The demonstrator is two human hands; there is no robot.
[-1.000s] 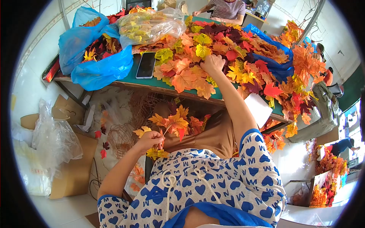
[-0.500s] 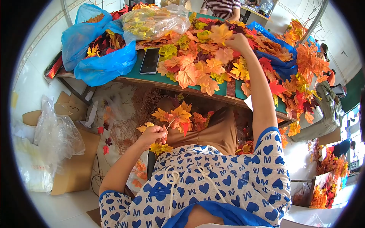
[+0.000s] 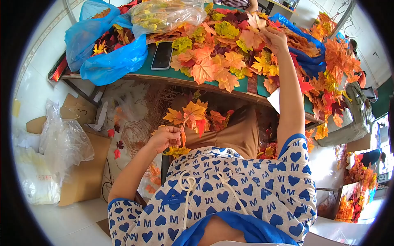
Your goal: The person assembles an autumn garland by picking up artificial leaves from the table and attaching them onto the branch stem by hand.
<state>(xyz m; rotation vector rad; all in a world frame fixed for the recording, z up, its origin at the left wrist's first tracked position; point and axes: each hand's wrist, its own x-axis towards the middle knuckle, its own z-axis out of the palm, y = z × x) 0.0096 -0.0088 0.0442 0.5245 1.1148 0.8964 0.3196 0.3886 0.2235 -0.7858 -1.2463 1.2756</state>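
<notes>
My left hand (image 3: 166, 138) is closed above my lap, pinching the thin stem of an artificial maple leaf spray (image 3: 192, 115) with orange, yellow and red leaves. My right hand (image 3: 276, 40) reaches over the far right of the table, its fingers closed at the lower edge of a pale peach maple leaf (image 3: 256, 20). Beneath and around that hand spreads a heap of loose artificial maple leaves (image 3: 205, 71) in orange, yellow, green and dark red. The exact grip of the right fingertips is partly hidden.
A phone (image 3: 162, 56) lies near the table's front edge. Blue bags of leaves (image 3: 113, 65) and a clear bag (image 3: 168, 16) stand at the left and back. Another blue bag (image 3: 312, 65) lies at right. Cardboard (image 3: 88, 172) and plastic (image 3: 61, 139) occupy the floor.
My right hand has moved right across the heap, and an orange-yellow leaf no longer shows in its former place. The left hand stays over my lap, turned slightly.
</notes>
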